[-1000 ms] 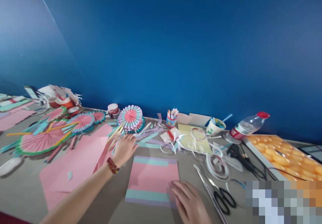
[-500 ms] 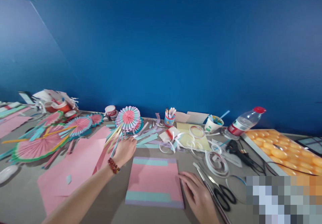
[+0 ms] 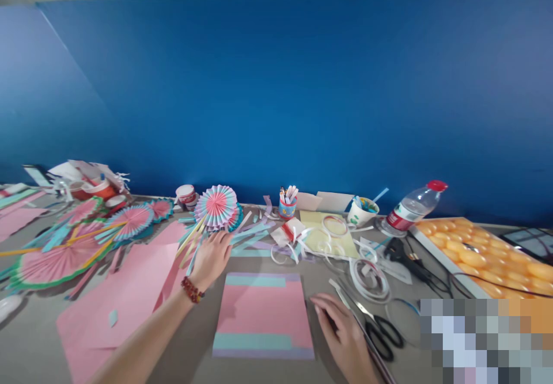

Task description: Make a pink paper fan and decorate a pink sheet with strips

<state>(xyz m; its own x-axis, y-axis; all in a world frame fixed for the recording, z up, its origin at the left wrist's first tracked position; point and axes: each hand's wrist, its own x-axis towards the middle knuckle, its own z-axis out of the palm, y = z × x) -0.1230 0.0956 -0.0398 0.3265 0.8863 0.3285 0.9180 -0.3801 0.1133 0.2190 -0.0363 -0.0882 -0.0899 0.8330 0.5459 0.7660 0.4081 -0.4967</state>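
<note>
A pink paper sheet (image 3: 261, 309) with mint and lilac strips along its far and near edges lies flat in front of me. Beyond its far left corner, my left hand (image 3: 211, 255) reaches over loose paper strips (image 3: 251, 239), palm down with its fingers extended; what lies under the fingertips is hidden. Just past that hand is a round pleated paper rosette (image 3: 216, 206) in pink, mint and lilac. My right hand (image 3: 341, 329) rests on the table at the sheet's right side, loosely curved, thumb apart from the fingers. Black-handled scissors (image 3: 380, 329) lie beside it.
Pink paper (image 3: 133, 292) and pleated fans (image 3: 64, 251) spread across the left. At the back stand a cup of pens (image 3: 287, 204), a paper cup (image 3: 362, 212) and a water bottle (image 3: 410, 210). White tape rolls (image 3: 369, 280) and a black glue gun (image 3: 404, 254) lie right.
The view has shifted slightly. My left hand's fingers have spread a little over the strips. My right fingertips have drawn slightly away from the pink sheet's right edge.
</note>
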